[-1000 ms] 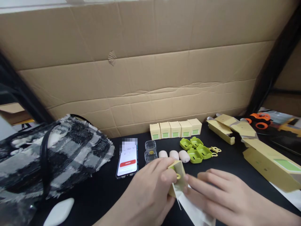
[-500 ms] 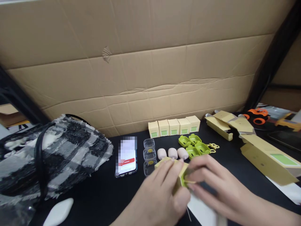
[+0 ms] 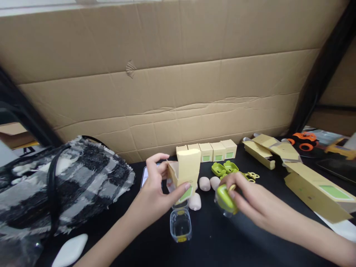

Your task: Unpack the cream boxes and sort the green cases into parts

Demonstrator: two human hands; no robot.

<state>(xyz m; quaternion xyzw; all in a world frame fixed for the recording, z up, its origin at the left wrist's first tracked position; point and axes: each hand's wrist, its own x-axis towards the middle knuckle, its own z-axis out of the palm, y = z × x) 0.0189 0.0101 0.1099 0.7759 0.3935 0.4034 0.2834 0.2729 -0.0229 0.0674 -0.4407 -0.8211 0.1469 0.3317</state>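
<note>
We see left hand (image 3: 155, 194) clamped on an open yellow box (image 3: 189, 167), flap up; right hand (image 3: 249, 196) clamped on a green case (image 3: 226, 198), right of that box, over black table (image 3: 214, 246); clear container (image 3: 180, 224) near, small boxes (image 3: 206, 152) in far row

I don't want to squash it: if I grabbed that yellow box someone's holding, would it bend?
Probably a little: the yellow box looks like thin card, open at one end, so a hard squeeze might crease it. Thin walls suggest it's light, too. Its flat faces mean it likely wouldn't roll.
</note>
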